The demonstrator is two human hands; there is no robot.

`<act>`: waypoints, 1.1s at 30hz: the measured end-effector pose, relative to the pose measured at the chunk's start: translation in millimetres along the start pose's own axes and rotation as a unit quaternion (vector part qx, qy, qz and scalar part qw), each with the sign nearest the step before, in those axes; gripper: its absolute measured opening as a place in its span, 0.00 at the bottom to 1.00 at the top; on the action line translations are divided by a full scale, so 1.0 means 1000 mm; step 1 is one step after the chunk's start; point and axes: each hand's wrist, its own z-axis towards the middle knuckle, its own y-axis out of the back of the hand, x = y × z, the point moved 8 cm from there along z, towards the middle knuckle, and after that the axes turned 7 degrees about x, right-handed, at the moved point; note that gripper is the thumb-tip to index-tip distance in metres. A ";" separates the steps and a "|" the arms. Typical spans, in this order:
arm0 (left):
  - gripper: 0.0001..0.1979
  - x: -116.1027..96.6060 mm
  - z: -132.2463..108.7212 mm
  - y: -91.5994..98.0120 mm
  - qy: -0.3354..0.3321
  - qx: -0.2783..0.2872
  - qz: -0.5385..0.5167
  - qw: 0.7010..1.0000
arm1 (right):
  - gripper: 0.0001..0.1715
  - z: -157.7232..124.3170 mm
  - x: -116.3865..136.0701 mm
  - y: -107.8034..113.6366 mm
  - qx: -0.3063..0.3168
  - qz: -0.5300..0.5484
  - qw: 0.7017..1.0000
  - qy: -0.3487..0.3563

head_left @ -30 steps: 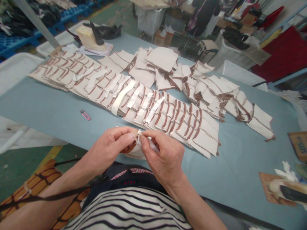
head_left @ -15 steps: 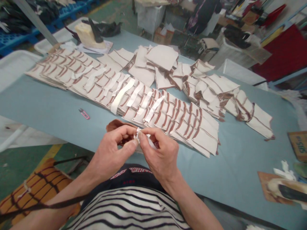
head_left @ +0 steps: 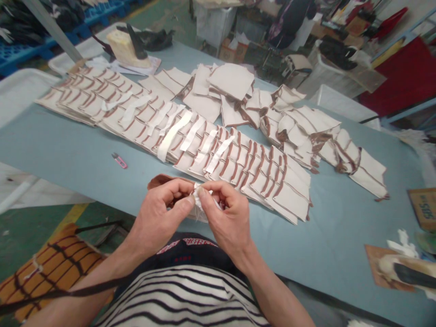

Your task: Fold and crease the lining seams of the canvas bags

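Observation:
My left hand [head_left: 161, 211] and my right hand [head_left: 229, 218] meet over the near table edge, both closed in a pinch. Between the fingertips is a small crumpled white strip [head_left: 200, 203], with loose fibres hanging from it. A brown leather-like piece [head_left: 157, 180] shows behind the fingers; most of it is hidden by my hands. Just beyond lies a long overlapping row of cream panels [head_left: 293, 193] with brown edges. Several flat white strips [head_left: 175, 136] rest across that row. Left of my hands, pink-handled thread snips [head_left: 119, 160] lie on the table.
Loose cream pieces [head_left: 231, 81] are heaped along the far side of the blue-grey table [head_left: 340, 254]. A yellowish block [head_left: 127, 47] stands at the far left. To the right are a cardboard box [head_left: 424, 208] and a brown board [head_left: 384, 268]. An orange cushioned seat [head_left: 51, 272] is lower left.
The crumpled white strip looks more spread and frayed below my fingertips. My right hand has shifted slightly left, and the brown piece shows a little farther left.

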 end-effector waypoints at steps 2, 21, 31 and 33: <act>0.15 -0.001 0.001 0.001 0.000 0.003 0.002 1.000 | 0.12 0.001 -0.004 -0.002 0.019 0.026 0.999 -0.024; 0.14 0.012 0.002 0.010 -0.023 -0.007 -0.040 0.999 | 0.14 0.004 -0.006 -0.010 0.101 0.064 0.991 -0.062; 0.13 0.010 0.002 0.012 -0.015 -0.020 -0.018 1.000 | 0.14 0.001 -0.006 -0.007 0.045 -0.002 0.998 -0.037; 0.14 0.012 0.002 0.012 -0.019 -0.014 -0.020 1.000 | 0.14 0.002 -0.005 -0.007 0.041 -0.015 0.998 -0.035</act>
